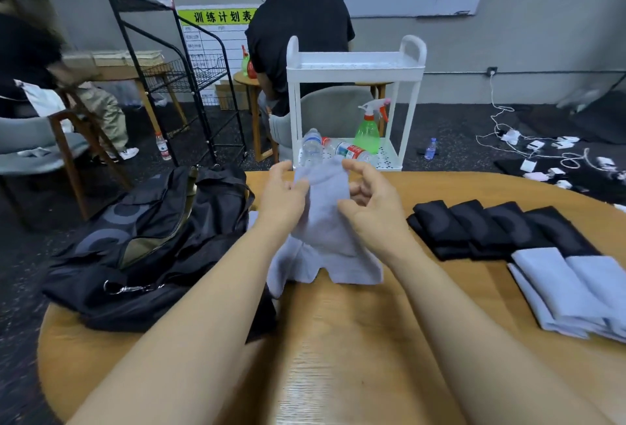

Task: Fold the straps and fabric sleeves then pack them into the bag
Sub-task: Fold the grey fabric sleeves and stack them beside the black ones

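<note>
Our left fingers (299, 187) pinched the near-left edge of the pale lilac fabric sleeve (325, 228), thumb and forefinger closed on the cloth, while our right fingers (355, 197) curled loosely beside its right edge; whether they actually gripped the cloth or only touched it we could not tell. Our left hand (283, 197) and right hand (376, 208) held the sleeve upright between them above the round wooden surface (338, 374), its lower end splaying out and resting on the wood. We judged that we were in the folding step, with this sleeve only partly doubled and not yet flat. To our right lay the finished work: a row of folded black fabric pieces (491, 228) side by side, and nearer us a pair of folded lilac sleeves (569, 292), touching one another. To our left the black nylon bag (145, 241) slumped over the edge of the surface, its mouth gaping, apparently holding none of the folded pieces. The next move, as we judged it, called for bringing the top edge down onto the lower end, pressing the fold flat, and setting it with the lilac pair before any packing began. Beyond the surface stood a white plastic trolley (355, 65) with bottles.
</note>
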A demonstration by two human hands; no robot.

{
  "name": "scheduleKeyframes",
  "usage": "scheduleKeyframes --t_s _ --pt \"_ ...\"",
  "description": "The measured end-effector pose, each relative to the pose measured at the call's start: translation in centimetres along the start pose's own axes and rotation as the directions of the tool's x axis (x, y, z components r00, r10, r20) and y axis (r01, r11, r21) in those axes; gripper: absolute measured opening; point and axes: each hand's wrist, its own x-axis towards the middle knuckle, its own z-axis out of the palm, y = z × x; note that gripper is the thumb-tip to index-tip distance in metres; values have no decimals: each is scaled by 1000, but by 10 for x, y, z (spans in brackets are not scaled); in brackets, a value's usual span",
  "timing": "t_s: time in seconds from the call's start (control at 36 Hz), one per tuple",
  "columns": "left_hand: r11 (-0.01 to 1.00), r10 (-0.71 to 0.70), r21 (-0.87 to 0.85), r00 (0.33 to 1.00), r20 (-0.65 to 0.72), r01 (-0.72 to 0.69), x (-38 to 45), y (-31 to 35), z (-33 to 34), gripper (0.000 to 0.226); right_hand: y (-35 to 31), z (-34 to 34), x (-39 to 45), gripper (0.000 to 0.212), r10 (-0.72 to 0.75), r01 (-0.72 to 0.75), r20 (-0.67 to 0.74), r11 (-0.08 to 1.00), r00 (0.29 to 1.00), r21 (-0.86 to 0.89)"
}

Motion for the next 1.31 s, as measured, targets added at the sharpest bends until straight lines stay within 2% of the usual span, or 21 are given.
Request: scheduleKeyframes --t_s 0.11,0.19,0.28,0.39,0.5,0.61,0.69,0.78,0.94,1.03,1.11,1.19,1.25,1.31 --pt "983 163 -83 986 -19 -164 -33 21 10 40 -15 -32 -25 52 -42 43 7 996 999 -84" --pt "967 240 -97 969 56 -234 -58 32 11 35 -26 -57 -43 43 -61 56 -45 993 997 -105" --pt "958 282 -102 948 147 -269 -79 41 8 33 -34 -80 -59 35 -32 28 -103 999 994 -37" --pt "967 239 -155 932 274 -202 -89 48 12 22 -39 -96 -66 26 42 -39 -120 999 992 24" --pt "991 108 41 945 309 -127 -86 21 40 24 -5 -97 -64 32 197 -209 -87 965 976 -158" --pt "979 41 179 949 313 -101 -89 -30 69 29 45 -94 -66 37 352 -352 -64 868 934 -351" --pt "962 26 248 938 345 -118 -85 -51 79 31 68 -93 -67 43 433 -418 -64 808 899 -416" --pt "956 46 257 936 349 -142 -73 -55 88 29 75 -92 -61 43 453 -440 -75 794 888 -419" --pt "960 46 236 920 388 -148 -49 -50 100 35 77 -96 -42 48 406 -363 -20 793 914 -489" --pt "924 47 327 905 422 -201 -48 -56 99 43 82 -99 -43 49 380 -313 9 773 925 -552" --pt "828 77 476 901 426 -296 -56 -66 95 41 87 -99 -55 49 334 -236 20 706 942 -668" --pt "717 198 542 874 444 -438 -71 -71 97 21 91 -89 -67 45 229 -106 51 621 972 -777" --pt "633 181 586 833 522 -505 -84 -78 103 41 96 -78 -72 49 194 -25 120 615 974 -788" --pt "552 118 623 792 600 -554 -94 -86 109 61 99 -67 -74 54 197 10 196 680 961 -733"
